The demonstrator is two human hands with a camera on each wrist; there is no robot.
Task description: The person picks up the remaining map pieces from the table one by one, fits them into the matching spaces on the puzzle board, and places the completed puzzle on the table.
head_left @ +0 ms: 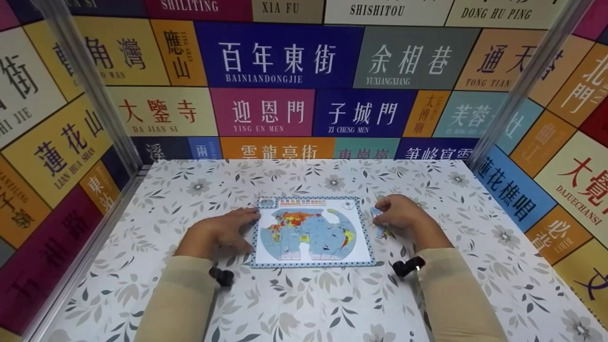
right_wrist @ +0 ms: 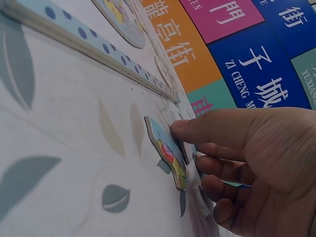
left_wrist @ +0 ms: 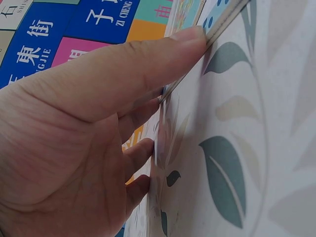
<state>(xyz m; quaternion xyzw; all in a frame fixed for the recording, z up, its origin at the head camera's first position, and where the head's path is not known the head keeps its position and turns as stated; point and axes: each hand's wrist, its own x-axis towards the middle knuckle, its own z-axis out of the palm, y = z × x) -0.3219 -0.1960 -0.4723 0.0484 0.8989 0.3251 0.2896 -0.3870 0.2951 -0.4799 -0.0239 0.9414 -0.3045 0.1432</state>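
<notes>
A world map jigsaw puzzle (head_left: 313,235) with a blue dotted border lies flat on the table. Gaps show in the map at its upper right and lower middle. My left hand (head_left: 223,230) is at the board's left side, fingers loosely spread; the left wrist view has its thumb (left_wrist: 190,39) at the board's edge. To the right of the board, my right hand (head_left: 401,213) pinches a small blue puzzle piece (head_left: 374,212) between thumb and fingertips, its fingers hiding much of it. A second puzzle piece (right_wrist: 168,155), blue with coloured land, lies close beside these fingers.
White cloth with a grey leaf pattern covers the table (head_left: 294,304). Behind it stands a wall (head_left: 280,57) of colourful place-name panels, with similar panels on both sides. Each wrist carries a small black camera (head_left: 409,267).
</notes>
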